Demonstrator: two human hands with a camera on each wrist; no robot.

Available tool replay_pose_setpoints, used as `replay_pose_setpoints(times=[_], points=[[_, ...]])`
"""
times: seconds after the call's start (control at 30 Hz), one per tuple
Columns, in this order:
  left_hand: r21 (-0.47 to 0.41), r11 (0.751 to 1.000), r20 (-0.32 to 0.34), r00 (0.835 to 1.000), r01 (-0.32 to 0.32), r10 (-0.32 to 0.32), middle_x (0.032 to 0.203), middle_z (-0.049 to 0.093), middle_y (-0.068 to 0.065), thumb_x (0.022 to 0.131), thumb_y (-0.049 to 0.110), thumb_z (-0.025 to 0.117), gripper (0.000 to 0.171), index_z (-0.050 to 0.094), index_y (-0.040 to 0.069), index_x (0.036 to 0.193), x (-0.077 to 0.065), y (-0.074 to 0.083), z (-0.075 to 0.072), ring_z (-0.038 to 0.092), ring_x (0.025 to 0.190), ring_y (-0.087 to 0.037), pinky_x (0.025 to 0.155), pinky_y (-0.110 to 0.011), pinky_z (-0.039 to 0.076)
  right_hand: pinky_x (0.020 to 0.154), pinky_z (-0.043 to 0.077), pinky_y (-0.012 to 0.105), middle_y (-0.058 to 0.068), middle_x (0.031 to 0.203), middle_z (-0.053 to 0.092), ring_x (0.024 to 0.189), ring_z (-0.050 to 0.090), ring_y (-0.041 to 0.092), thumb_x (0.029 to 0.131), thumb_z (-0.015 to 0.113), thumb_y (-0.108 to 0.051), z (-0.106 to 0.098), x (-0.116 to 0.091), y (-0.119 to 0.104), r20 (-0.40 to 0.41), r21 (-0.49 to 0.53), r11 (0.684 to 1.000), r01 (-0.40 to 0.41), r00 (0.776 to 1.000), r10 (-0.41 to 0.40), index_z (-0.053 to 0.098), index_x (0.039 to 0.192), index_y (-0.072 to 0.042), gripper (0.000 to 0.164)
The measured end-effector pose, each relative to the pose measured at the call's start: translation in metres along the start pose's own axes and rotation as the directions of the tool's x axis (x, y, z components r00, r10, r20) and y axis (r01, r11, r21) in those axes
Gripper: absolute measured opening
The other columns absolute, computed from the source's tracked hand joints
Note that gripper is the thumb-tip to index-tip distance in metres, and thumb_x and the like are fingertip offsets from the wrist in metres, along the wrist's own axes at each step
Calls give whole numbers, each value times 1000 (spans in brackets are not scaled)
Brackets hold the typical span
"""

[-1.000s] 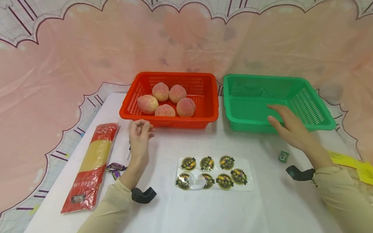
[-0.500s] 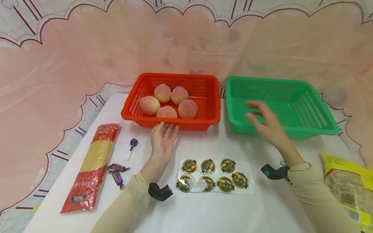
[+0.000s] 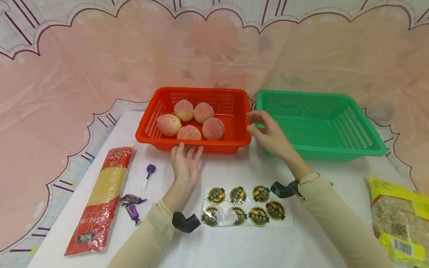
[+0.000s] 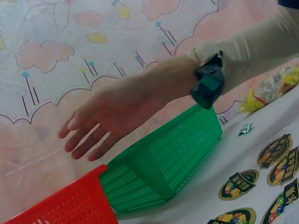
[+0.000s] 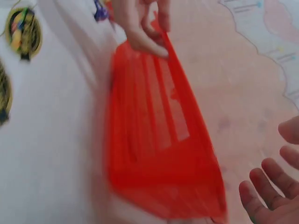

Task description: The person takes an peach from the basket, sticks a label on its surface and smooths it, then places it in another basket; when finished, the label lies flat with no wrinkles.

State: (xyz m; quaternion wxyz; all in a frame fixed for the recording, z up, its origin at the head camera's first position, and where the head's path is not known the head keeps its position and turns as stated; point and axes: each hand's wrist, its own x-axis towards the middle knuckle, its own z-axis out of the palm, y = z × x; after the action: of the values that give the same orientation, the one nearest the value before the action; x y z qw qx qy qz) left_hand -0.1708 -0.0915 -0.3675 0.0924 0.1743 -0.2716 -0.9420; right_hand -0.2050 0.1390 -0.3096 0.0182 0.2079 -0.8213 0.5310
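Note:
A red plastic basket (image 3: 231,130) holding several peaches (image 3: 213,128) stands at the back of the table. My left hand (image 3: 185,163) is at its front side, palm up, its fingertips touching the front wall just under the rim. The right wrist view also catches this left hand (image 5: 140,28) by the rim. Beside the basket's right end is my right hand (image 3: 270,136), fingers relaxed and spread, holding nothing. In the left wrist view the right hand (image 4: 110,112) hovers above the baskets, apart from them.
Right of the red basket stands a green basket (image 3: 335,152). A sticker sheet (image 3: 246,204) lies in front. At left are a red-and-yellow long packet (image 3: 104,193), a purple lollipop (image 3: 151,169) and purple wrapped candies (image 3: 132,210). A yellow bag (image 3: 399,216) lies at right.
My left hand has moved right along the red basket's front, its fingers spreading out. My right hand has swung left from over the green basket to the red basket's right end.

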Motion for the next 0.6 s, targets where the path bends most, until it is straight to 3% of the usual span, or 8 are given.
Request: replay_pose_setpoints(times=[0.17,0.27,0.4,0.6], points=[[24,999,13,1000,-25,25,128,34,-11,95,18,37,6,36,13,99,0,0,-4,45,109,-27,90,-42,45,95,42,39,1,122,47,114,46,18,87,56,-24,25,32,9,36,17,990,-143,989,142,39,124,-18,41],[20,999,5,1000,-24,24,117,38,-10,95,17,38,5,36,13,94,0,0,-5,46,104,-26,89,-41,46,95,42,39,0,126,44,116,44,18,86,57,-28,39,50,6,56,15,959,-283,958,282,36,126,-21,46],[22,999,-3,1000,-27,27,103,38,-8,95,16,39,8,35,13,90,1,-1,-5,47,96,-25,88,-41,47,97,40,40,1,131,39,117,41,19,83,61,-30,54,73,4,88,68,873,-483,875,477,30,130,-20,58],[36,999,-8,1000,-14,14,106,37,-8,94,17,39,6,35,13,92,1,0,-3,47,96,-25,88,-40,47,98,39,42,0,126,38,114,41,22,80,65,-25,70,92,12,169,240,683,-690,722,671,28,130,-21,62]])
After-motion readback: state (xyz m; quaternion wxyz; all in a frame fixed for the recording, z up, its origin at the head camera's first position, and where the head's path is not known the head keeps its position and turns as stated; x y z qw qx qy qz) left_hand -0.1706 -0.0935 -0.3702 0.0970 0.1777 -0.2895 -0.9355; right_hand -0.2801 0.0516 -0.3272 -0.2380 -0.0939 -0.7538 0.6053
